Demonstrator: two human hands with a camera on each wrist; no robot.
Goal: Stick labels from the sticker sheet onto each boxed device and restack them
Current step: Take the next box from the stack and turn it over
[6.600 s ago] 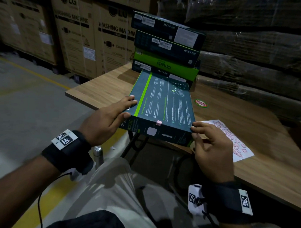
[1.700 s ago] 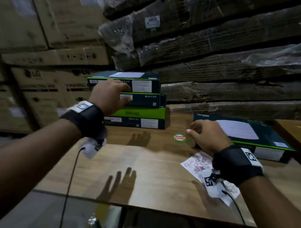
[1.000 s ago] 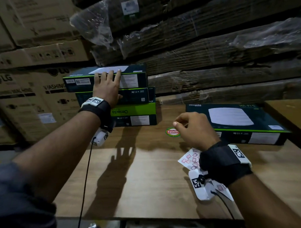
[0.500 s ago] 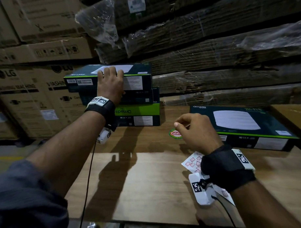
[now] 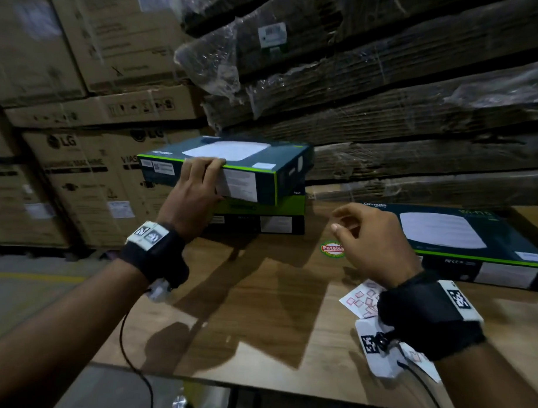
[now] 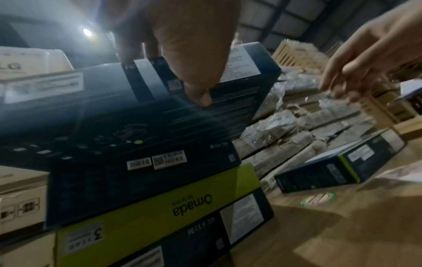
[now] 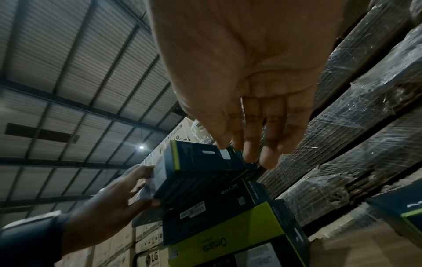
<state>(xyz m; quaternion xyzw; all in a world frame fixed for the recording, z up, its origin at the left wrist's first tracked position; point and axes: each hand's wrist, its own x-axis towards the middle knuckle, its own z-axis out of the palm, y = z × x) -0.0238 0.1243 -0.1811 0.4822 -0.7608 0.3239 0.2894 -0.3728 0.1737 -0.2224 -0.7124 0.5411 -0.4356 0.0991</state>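
Near table's far left edge: left hand (image 5: 192,198) gripping top box (image 5: 232,169), tilted off stack (image 5: 261,217). Could slip or drag lower boxes; one-handed hold. Right hand (image 5: 371,241) loosely curled, empty, above sticker sheet (image 5: 360,300). Far right: lone box (image 5: 473,241).

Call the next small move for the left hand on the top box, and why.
Probably lift the top box clear and bring it to the table: the left hand grips its near edge, it is tilted off the stack, and the right hand is free.
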